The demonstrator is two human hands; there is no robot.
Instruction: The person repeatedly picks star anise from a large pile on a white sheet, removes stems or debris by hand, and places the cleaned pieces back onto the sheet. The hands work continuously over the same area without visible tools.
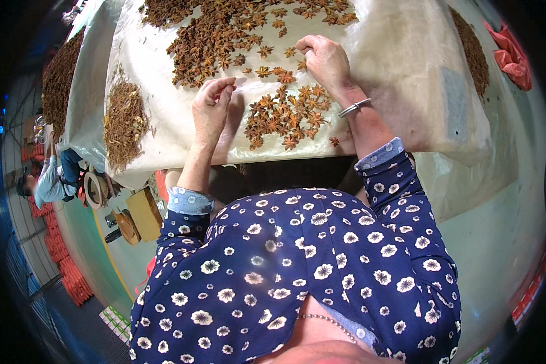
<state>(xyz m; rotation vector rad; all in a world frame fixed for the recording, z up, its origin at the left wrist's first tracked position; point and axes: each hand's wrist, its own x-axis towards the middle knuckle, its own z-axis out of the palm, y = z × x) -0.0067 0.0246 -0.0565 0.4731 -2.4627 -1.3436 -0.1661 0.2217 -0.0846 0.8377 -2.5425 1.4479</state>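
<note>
Star anise pods are spread over a pale plastic-like sheet (391, 59) in front of me. A dense heap of pods (204, 50) lies at the far left of centre, and a smaller, looser group of pods (286, 111) sits nearer the front edge. My left hand (211, 107) hovers beside the heap with thumb and fingertips drawn together; whether anything is between them I cannot make out. Over the right side, my right hand (328, 63) bends its fingers down next to a single star anise (290, 52). Its thumb side is partly hidden, so any grip is unclear.
A pile of dry stalks and debris (126, 125) is at the sheet's left edge. Larger brown heaps (63, 86) lie farther left and at the far right (471, 52), near a red plastic bag (512, 61). Another person (54, 177) works at the left, near a wooden stool (128, 226).
</note>
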